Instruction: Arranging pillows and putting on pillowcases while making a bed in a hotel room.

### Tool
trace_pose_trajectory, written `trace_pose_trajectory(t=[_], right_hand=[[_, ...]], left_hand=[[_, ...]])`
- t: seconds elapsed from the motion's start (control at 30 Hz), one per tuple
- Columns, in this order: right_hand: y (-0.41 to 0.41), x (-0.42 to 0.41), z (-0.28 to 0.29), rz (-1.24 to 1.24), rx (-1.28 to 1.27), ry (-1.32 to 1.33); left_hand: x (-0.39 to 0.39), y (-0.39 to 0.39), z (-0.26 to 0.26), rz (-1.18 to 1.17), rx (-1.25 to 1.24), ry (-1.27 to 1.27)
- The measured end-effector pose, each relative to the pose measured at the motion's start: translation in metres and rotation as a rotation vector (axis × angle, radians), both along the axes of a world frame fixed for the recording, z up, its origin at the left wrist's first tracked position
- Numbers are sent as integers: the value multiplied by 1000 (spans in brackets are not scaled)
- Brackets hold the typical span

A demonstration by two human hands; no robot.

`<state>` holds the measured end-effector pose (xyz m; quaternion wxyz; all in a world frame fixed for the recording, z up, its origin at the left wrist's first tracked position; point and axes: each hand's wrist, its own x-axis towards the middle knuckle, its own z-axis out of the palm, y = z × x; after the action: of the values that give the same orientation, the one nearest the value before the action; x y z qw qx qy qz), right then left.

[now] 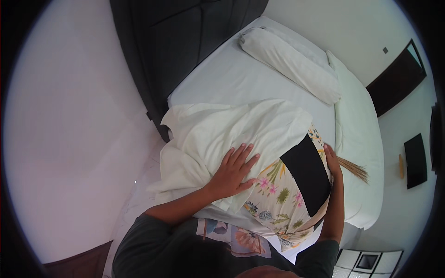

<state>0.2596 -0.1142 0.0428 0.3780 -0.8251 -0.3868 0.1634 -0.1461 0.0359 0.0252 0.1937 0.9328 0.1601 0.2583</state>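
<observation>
My left hand [232,173] lies with fingers apart on a rumpled white cloth [208,128] spread over the near part of the bed. Beside it is a cream floral fabric [281,194] with a broad black band [307,173] across it. At the fabric's far right side rests my right hand [332,161], its fingers partly hidden at the edge; whether it grips the fabric is not plain. A bundle of thin sticks [354,168], like a stick broom, pokes out to the right of that hand, its other end hidden.
The bed's white sheet [222,80] carries a white bolster [292,66] and, at the right, a folded pale blanket [361,139]. A dark padded headboard [167,41] rises at the upper left. A wall-mounted screen [415,161] and a dark door [399,81] are at right.
</observation>
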Motion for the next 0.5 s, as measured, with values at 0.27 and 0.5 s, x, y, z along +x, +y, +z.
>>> trace_pose_trajectory(t=[0.27,0.5], right_hand=[[-20,-9,-11,49,-45,108],[-23,-88,46,-44,73,78]], left_hand=[[-26,-2,-11,-12,-53,3],[-34,16,-17,-45,-61,-42]])
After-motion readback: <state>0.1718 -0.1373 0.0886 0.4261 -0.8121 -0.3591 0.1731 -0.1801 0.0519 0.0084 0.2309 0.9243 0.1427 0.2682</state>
